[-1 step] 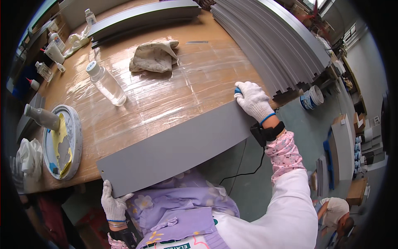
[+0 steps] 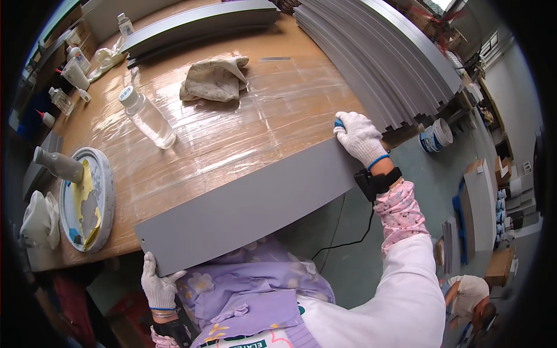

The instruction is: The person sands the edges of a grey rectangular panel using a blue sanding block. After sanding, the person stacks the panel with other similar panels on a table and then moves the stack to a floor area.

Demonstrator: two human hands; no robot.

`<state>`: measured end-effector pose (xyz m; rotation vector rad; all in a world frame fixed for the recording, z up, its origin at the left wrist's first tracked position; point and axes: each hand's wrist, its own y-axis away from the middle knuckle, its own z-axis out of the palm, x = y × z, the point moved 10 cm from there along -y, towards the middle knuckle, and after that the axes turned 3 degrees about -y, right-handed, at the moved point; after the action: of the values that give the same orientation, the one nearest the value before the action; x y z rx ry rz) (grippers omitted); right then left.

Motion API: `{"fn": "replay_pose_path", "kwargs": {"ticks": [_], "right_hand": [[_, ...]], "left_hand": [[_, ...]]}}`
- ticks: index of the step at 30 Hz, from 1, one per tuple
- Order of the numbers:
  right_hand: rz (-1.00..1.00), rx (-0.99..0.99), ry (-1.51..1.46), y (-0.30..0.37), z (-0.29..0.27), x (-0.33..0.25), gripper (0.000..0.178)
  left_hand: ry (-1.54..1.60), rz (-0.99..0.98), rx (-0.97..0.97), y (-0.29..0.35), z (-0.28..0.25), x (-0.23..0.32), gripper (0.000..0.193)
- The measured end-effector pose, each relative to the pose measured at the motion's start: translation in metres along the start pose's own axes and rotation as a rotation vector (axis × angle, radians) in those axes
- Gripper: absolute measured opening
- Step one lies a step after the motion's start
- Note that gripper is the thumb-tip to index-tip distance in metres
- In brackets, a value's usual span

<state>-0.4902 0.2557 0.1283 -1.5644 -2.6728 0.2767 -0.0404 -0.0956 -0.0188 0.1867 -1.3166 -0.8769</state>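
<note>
A long flat grey panel lies aslant along the table's near edge, partly overhanging it. My left hand, in a white knit glove, grips the panel's near left corner with the thumb up along its end. A small hole shows near that end. At the far right end, my gloved right hand is closed around a small blue object at the panel's edge. Most of the blue object is hidden by the fingers, so its kind cannot be made out.
On the film-covered table stand a clear bottle, a crumpled rag and a round lid bearing a grey bottle. Stacked grey panels lie at the far right. A person bends down at lower right.
My right hand has shifted slightly to the right along the panel's end with the blue object. My left hand and the panel stay nearly in place. The white cloth at far left has changed shape.
</note>
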Motion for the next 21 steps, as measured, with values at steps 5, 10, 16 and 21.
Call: {"fn": "replay_pose_path", "kwargs": {"ticks": [5,10,16,21], "right_hand": [[-0.144,-0.057,-0.254,0.011,0.016,-0.052,0.032],[-0.175,-0.042,-0.21,0.002,0.006,-0.027,0.025],[-0.208,-0.149,-0.256,0.007,0.014,-0.058,0.03],[-0.419,-0.123,-0.405,0.017,0.015,-0.119,0.028]], "left_hand": [[-0.033,0.025,0.042,-0.001,0.0,0.0,0.031],[-0.022,0.032,0.008,-0.004,-0.003,-0.001,0.032],[-0.023,0.047,0.052,-0.005,-0.004,-0.002,0.033],[-0.039,0.053,0.059,-0.009,-0.011,-0.004,0.033]]}}
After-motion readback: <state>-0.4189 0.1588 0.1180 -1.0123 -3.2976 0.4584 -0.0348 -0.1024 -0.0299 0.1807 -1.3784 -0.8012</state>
